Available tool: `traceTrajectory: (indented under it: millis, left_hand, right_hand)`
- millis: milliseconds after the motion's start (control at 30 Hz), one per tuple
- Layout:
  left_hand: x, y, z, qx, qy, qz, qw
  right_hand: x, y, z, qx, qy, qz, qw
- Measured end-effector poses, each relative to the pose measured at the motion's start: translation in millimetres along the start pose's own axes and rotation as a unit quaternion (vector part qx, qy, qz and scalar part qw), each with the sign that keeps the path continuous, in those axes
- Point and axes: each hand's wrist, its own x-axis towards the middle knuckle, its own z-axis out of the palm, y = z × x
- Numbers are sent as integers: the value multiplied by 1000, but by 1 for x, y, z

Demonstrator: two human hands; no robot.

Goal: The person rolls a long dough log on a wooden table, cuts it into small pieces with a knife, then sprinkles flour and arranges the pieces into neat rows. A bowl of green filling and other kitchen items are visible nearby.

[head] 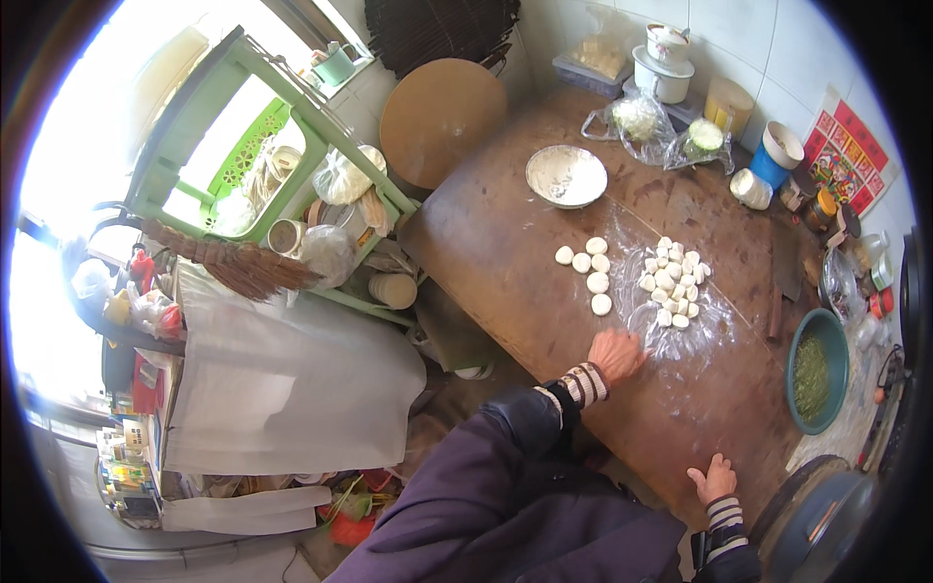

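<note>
My left hand [617, 356] rests knuckles up on the wooden tabletop [503, 270], at the edge of a patch of white flour. Its fingers curl under, and whatever lies beneath the palm is hidden. Just beyond it, several flattened dough rounds [598, 283] lie loosely spaced. To their right, a cluster of small cut dough pieces [674, 280] sits in the flour. Nearer the table's front edge, my right hand [716, 479] holds nothing, its thumb spread from the fingers.
A flour-dusted bowl [567, 177] stands farther back. At right are a cleaver [787, 262], a green basin [818, 372] of chopped greens and a dark lidded pan [824, 525]. Bagged vegetables [641, 124] and jars line the wall. A green shelf rack [291, 146] with a straw broom [240, 259] stands left.
</note>
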Motion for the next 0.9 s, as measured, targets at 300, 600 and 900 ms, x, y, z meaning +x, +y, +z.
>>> traceTrajectory:
  millis: [300, 600, 900]
  left_hand:
    - [27, 10, 32, -27, 151, -6, 988]
    - [31, 11, 34, 61, 109, 10, 992]
    - [32, 12, 38, 83, 157, 15, 984]
  right_hand:
    - [1, 4, 6, 27, 24, -16, 999]
    - [-6, 1, 3, 52, 46, -1, 998]
    - [-4, -8, 4, 62, 70, 26, 995]
